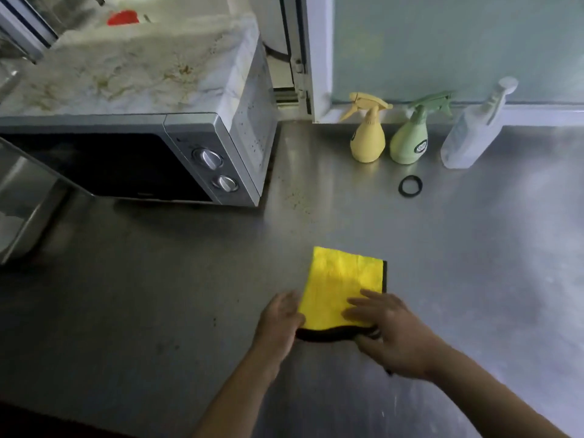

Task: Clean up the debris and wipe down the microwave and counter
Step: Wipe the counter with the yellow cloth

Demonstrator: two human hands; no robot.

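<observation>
- Two hands work a yellow cloth (343, 287) on a steel counter (474, 248), seen from the head camera; the cloth lies flat, folded, at about 6 o'clock in the view, its dark edge toward the person.
- The left hand (281, 320) grips the cloth's near left corner, fingers curled at the edge.
- The right hand (388, 330) rests on the cloth's near right part, fingers straight on top and the thumb tucked by the dark hem; a firm grip cannot be told.
- A microwave (202, 153) stands at 10 o'clock, its door (28, 197) swung open to the left, its top stained brown and its right side speckled.
- Crumbs (298, 202) lie scattered on the counter just beside the microwave's front right corner.
- At 1 o'clock, three bottles line the wall: a yellow sprayer (367, 137), a green sprayer (410, 137) just beside it, and a clear bottle (471, 134).
- A black ring (410, 185) lies flat near the green sprayer.
</observation>
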